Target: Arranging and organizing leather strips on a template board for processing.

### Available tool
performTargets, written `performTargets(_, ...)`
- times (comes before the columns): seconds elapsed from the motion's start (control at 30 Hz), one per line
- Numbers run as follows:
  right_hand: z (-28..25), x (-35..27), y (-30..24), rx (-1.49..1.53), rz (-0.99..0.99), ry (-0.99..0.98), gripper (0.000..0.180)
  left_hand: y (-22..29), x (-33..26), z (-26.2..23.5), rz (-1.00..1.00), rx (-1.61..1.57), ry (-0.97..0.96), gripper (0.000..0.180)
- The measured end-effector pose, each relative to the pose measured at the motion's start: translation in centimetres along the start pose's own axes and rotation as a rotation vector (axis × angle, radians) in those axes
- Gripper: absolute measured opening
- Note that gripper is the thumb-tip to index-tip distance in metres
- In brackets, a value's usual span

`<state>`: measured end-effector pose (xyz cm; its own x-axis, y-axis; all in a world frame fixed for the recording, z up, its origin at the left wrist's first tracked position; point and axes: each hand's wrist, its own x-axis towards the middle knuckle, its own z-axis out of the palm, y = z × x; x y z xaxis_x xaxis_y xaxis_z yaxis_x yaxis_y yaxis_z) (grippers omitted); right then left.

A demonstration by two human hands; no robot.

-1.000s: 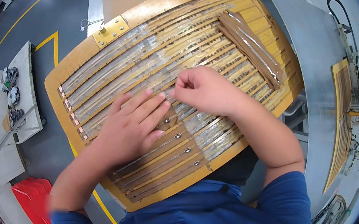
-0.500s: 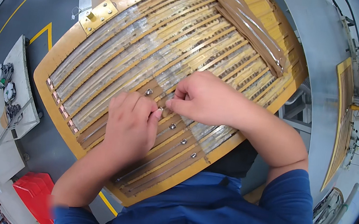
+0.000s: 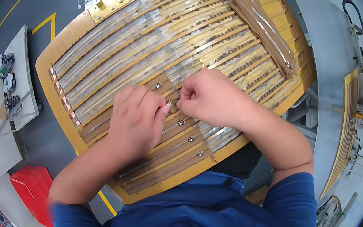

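My left hand [image 3: 137,118] is closed in a pinch at a brown zipper [image 3: 174,98] with a silver slider, near the front part of a yellow slotted board [image 3: 48,56]. Just to its right, my right hand [image 3: 214,99] has thumb and fingertips pressed together on the end of the same zipper; the fingers partly hide it. Several brown zippers [image 3: 155,159] with silver sliders lie in neighbouring slots, close to my body. A bundle of brown zippers [image 3: 262,31] rests across the board's far right.
A brass-coloured plate with a knob [image 3: 100,4] is fixed to the board's far left edge. Left of the board stand a light side table [image 3: 26,103] with metal parts and a red bin [image 3: 34,190]. A grey metal surface [image 3: 318,45] runs along the right.
The board sits slightly further right in view, and both pinching hands have shifted a little with it. Their hold on the zipper looks the same.
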<state>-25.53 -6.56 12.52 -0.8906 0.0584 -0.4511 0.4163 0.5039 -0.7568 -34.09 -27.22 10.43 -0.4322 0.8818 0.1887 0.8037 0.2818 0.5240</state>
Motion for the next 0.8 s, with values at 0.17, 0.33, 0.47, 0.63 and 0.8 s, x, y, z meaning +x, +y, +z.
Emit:
performTargets(0.17,0.0,0.0,0.5,0.013,0.037,0.107,0.029,-0.1,-0.1,0.0,-0.008,0.0,0.0,0.01)
performTargets(0.33,-0.1,0.3,-0.6,-0.039,0.09,0.008,0.031,-0.2,-0.4,0.0,-0.016,-0.016,0.008,0.009)
performTargets(0.47,0.1,0.2,-0.3,-0.033,0.016,-0.004,0.028,-0.2,-0.5,-0.3,-0.01,-0.01,-0.008,0.01)
performTargets(0.63,0.7,-0.3,0.3,-0.043,-0.03,0.035,0.023,-0.9,-1.3,-1.7,0.097,-0.066,-0.077,0.02)
performTargets(0.8,1.4,-0.4,0.2,-0.246,-0.158,0.115,0.018,-1.2,-2.3,-2.2,0.246,0.085,-0.162,0.051)
